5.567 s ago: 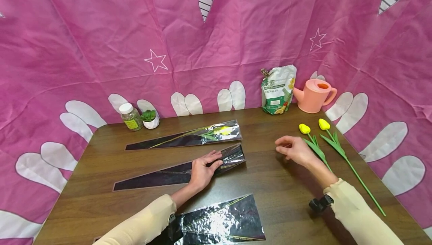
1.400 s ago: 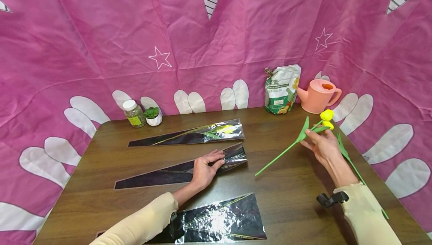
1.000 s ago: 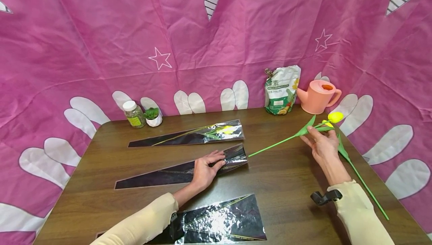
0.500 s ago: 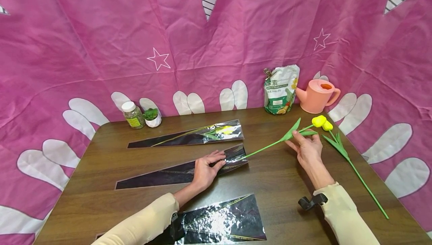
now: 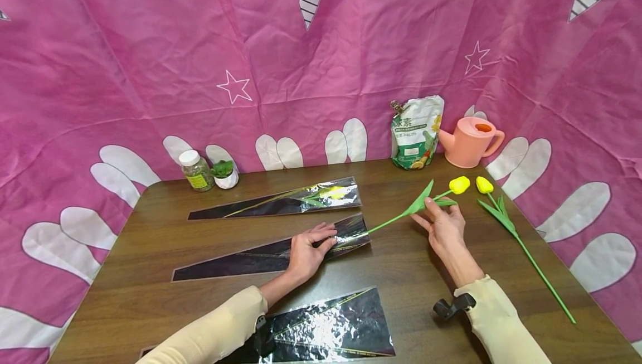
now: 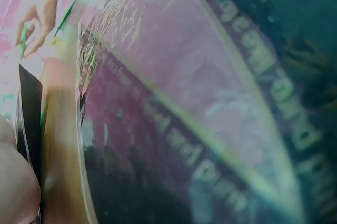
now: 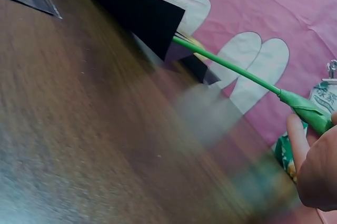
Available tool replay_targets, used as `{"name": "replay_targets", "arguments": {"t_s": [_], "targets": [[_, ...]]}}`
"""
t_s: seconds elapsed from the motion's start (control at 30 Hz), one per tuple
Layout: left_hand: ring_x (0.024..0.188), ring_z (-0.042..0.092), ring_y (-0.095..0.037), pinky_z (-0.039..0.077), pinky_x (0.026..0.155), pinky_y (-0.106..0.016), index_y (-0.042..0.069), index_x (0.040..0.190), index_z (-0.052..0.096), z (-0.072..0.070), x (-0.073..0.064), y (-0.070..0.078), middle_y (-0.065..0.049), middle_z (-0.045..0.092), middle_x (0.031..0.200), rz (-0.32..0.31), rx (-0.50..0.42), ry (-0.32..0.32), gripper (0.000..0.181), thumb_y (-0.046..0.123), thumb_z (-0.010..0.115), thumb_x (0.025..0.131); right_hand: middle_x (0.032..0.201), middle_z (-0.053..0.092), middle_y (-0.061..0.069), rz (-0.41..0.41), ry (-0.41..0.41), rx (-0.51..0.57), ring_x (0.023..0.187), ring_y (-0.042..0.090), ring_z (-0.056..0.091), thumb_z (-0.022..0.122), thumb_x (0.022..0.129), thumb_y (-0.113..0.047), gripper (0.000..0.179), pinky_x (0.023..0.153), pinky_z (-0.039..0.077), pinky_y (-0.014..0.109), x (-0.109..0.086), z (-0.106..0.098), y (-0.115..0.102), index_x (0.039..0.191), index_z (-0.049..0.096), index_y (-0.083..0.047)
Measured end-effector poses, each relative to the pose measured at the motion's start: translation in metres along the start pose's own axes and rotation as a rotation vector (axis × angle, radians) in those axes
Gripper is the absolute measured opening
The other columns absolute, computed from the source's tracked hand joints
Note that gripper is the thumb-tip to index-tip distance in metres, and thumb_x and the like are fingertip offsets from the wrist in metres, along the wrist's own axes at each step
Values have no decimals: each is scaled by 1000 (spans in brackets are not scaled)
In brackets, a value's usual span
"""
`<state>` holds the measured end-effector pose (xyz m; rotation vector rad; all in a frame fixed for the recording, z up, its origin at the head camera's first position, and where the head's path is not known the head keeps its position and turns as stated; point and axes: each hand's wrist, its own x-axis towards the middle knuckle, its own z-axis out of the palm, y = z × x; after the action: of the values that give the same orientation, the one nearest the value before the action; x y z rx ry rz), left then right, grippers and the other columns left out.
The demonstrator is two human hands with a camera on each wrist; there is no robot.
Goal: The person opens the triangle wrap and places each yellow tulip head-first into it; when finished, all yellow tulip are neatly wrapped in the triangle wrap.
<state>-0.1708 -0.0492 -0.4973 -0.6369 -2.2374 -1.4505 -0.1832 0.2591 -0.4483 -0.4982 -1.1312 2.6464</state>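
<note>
The held yellow tulip (image 5: 414,206) has moved leftward since the earlier frame, its stem end inside the mouth of the middle sleeve (image 5: 263,257), so insertion looks begun, the right hand (image 5: 444,230) pinching it near its leaves, the left hand (image 5: 306,252) gripping the sleeve.

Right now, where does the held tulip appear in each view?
Head: tulip, right of centre.
Left wrist: tulip, a small green bit near the left edge, upper half.
Right wrist: tulip, running from centre to right edge, bloom out of frame.
Shared landmark: the right hand holding it.
</note>
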Motion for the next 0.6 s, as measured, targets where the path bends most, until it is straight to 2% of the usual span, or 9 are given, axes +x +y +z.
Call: {"name": "replay_targets", "arguments": {"t_s": [0.13,0.37,0.6], "targets": [[110,66,-36,51,94,-49,3,96,80,1,0,-1,-9,74,108,0,-1,3,18,1,83,79,93,66,4,8,-7,-10,86,19,71,67,94,-1,30,72,59,46,-4,1,3,114,46,-6],[110,66,-36,51,94,-49,3,97,80,1,-1,-1,-9,74,108,1,-2,6,17,2,82,80,84,66,4,45,-13,-11,83,19,70,65,97,-9,8,75,59,46,-9,2,5,96,57,-8],[111,66,-35,51,96,-48,3,96,80,1,0,0,-8,74,108,-2,1,5,18,2,83,79,83,68,3,27,-20,-30,77,18,70,63,98,-7,10,73,60,41,-10,1,5,88,63,-9]]}}
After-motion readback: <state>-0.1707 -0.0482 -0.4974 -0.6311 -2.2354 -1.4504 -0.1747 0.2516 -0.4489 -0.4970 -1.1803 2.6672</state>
